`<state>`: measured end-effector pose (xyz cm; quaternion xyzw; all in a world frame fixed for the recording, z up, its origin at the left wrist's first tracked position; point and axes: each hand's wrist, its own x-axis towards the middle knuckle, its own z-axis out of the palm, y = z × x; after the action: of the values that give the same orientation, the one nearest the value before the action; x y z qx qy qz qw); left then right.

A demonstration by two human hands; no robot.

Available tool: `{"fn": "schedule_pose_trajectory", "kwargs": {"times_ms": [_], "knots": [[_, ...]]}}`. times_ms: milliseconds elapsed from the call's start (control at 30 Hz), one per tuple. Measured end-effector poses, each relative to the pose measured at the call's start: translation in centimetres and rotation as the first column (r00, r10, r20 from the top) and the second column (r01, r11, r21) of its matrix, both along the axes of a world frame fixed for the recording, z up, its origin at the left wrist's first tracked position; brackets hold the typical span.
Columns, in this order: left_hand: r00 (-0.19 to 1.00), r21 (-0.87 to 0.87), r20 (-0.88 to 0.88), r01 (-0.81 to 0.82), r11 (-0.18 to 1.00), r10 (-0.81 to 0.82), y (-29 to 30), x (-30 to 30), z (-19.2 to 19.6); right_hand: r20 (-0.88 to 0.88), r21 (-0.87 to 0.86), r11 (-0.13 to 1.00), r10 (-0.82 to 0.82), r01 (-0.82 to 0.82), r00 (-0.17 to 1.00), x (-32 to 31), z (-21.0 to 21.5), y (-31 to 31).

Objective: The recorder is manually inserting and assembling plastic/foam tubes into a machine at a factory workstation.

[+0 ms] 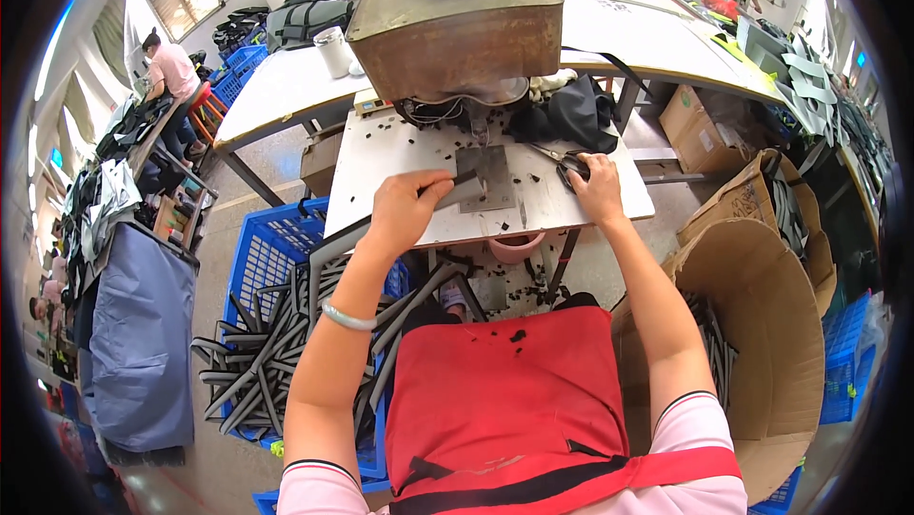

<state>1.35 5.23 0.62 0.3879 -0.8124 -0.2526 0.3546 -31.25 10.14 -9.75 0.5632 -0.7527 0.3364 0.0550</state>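
My left hand [407, 208] is closed on a long grey-and-black padded strip [339, 246]. One end of this strip lies over a metal plate [487, 178] on the white work table, and the rest trails down toward the blue crate. At the table's right side my right hand [599, 191] has its fingers closed round the dark handles of a pair of scissors [571, 167]. The scissor blades point left, toward the plate. Above the plate stands a rusty, box-shaped machine [457, 44], its lower working part over the table.
A blue crate [276, 229] full of similar strips stands at my left. On my right is a large open cardboard box [762, 325] with more strips. Black cloth [571, 115] and small black scraps lie on the white table [381, 148]. Another person [173, 77] sits far left.
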Motion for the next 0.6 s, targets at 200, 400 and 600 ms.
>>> {"fn": "schedule_pose_trajectory", "kwargs": {"times_ms": [200,400,600], "knots": [[1.000,0.132,-0.028,0.011,0.991,-0.007,-3.1,-1.7,0.4,0.009,-0.115,0.993,-0.002,0.003,1.000,0.2,-0.2,-0.2],[0.991,0.248,-0.129,0.069,0.966,-0.037,-4.5,-1.9,0.2,0.029,-0.141,0.990,0.008,-0.004,1.000,0.2,0.0,-0.3],[0.985,0.391,-0.158,0.123,0.912,-0.065,-3.4,-1.5,0.2,0.065,-0.310,0.939,0.179,-0.151,0.982,2.6,0.6,2.0]]}}
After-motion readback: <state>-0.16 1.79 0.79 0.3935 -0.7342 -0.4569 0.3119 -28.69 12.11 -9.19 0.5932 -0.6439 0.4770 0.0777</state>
